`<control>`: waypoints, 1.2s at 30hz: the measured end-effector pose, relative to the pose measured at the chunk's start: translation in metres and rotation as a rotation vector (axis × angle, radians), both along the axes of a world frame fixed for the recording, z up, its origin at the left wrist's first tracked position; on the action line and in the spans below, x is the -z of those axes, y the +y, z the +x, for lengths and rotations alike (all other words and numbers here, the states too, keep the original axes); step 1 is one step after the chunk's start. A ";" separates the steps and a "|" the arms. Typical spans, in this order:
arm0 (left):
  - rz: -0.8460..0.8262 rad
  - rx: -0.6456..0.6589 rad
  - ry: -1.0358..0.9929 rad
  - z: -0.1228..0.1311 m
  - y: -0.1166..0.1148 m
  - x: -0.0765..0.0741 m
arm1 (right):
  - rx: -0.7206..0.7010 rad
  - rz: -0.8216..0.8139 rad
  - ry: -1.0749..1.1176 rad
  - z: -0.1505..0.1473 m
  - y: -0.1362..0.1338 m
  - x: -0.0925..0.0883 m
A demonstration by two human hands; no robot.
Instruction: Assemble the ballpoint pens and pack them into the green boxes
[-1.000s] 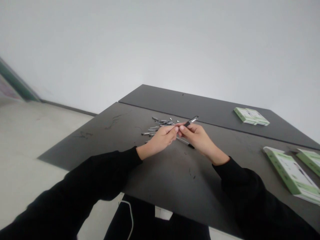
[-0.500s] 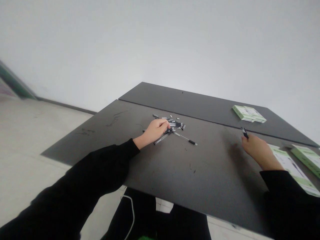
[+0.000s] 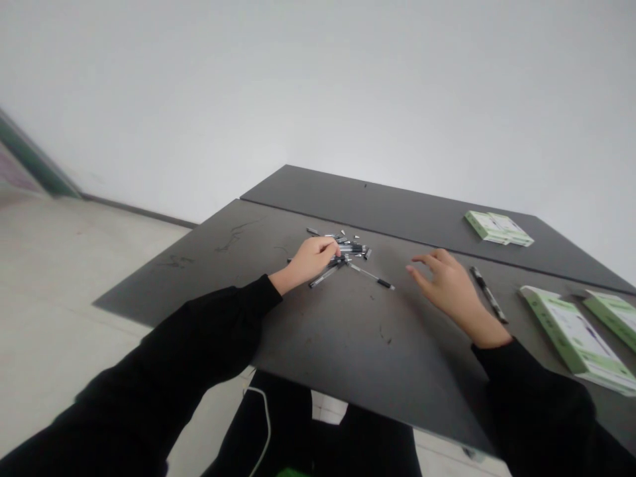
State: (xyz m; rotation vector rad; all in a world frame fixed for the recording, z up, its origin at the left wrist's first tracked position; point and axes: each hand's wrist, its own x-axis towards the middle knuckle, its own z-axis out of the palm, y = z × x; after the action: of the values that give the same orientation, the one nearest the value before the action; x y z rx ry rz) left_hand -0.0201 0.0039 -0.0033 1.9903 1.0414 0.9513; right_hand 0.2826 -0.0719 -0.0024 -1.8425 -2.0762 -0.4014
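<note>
My left hand rests with its fingers curled together at the left side of a pile of pens and pen parts; what its fingertips hold, if anything, is hidden. My right hand hovers above the table right of the pile, thumb and fingers apart, holding nothing. On the table just right of that hand lies a pen with dark parts. A clear pen with a black grip sticks out from the pile toward the right.
Two green and white boxes lie at the right of the dark table. More green and white boxes lie on the table behind. A white wall stands beyond. A pale cable hangs below the front edge.
My right hand has let go of the pen, which now lies on the table, and has moved left with its fingers spread. My left hand has stayed at the pile.
</note>
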 end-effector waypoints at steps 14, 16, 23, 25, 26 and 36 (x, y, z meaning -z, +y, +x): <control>0.156 0.032 -0.009 -0.004 0.001 -0.006 | -0.154 -0.275 0.173 -0.011 0.004 -0.007; 0.249 0.121 -0.007 -0.004 -0.003 -0.010 | -0.288 -0.265 0.189 -0.023 0.007 -0.026; 0.276 0.363 0.269 -0.007 -0.007 -0.013 | -0.535 -0.107 0.036 -0.098 0.027 -0.053; 0.232 0.316 0.258 -0.014 -0.001 -0.016 | -0.518 -0.038 0.121 -0.106 0.036 -0.054; 0.229 0.261 0.210 -0.019 0.004 -0.019 | -0.495 0.009 0.183 -0.108 0.041 -0.054; 0.262 -0.104 -0.057 -0.037 0.027 -0.024 | -0.487 -0.256 0.195 -0.111 0.088 -0.006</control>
State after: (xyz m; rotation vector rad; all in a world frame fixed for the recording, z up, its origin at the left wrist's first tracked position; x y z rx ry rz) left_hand -0.0568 0.0308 0.0205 2.1205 1.0410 1.2482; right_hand 0.1717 0.0161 0.0039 -1.3540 -2.4153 0.1672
